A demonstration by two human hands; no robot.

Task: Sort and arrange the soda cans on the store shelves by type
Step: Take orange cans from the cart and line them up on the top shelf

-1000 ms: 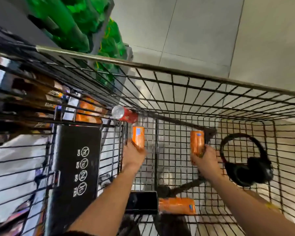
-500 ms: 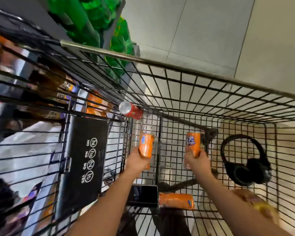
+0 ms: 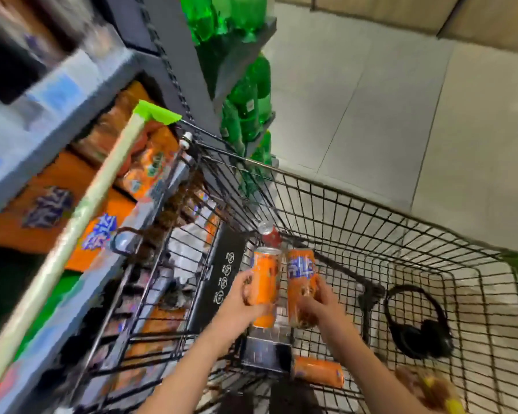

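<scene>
The left hand [image 3: 243,297] has its grip curled round an orange soda can [image 3: 263,286], held upright. The right hand [image 3: 320,300] grips a second orange can [image 3: 301,289], also upright, just beside the first. Both cans are above the wire shopping cart [image 3: 401,222]. A third orange can [image 3: 317,371] lies on its side on the cart floor, beside a dark phone [image 3: 265,354]. A red can [image 3: 269,233] rests against the far corner. Black headphones [image 3: 416,324] lie to the right. Orange packs [image 3: 54,210] and green bottles [image 3: 248,115] fill the store shelves at left.
</scene>
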